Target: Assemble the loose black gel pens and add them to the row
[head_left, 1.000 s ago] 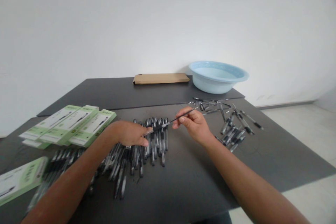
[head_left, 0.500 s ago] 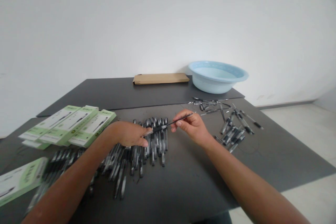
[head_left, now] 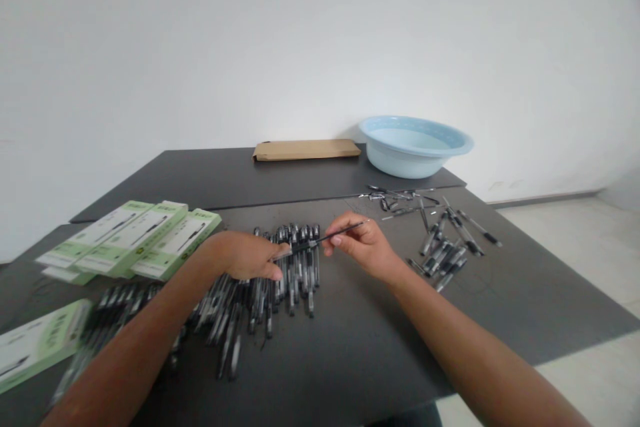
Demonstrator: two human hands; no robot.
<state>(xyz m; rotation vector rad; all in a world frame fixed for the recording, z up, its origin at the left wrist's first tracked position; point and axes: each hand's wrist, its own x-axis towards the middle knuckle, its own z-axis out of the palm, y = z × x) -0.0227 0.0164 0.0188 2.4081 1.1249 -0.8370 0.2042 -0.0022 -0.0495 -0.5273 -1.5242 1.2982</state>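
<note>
My left hand [head_left: 247, 254] and my right hand [head_left: 363, 245] hold the two ends of one thin black pen [head_left: 320, 239] just above a dark grey table [head_left: 350, 347]. The left fingers pinch its silver near end. The right fingers grip it nearer its far tip. Beneath it lies a big heap of black pens [head_left: 250, 287], spreading to the left under my left forearm. A smaller scatter of pens and pen parts [head_left: 440, 240] lies to the right of my right hand.
Three green-and-white pen boxes [head_left: 135, 237] lie side by side at the left, and another green box [head_left: 35, 340] sits at the near left edge. At the back stand a light blue basin [head_left: 413, 147] and a flat brown cardboard packet [head_left: 306, 149].
My right hand has slid a little left and down along the pen, towards my left hand. The left hand has stayed put.
</note>
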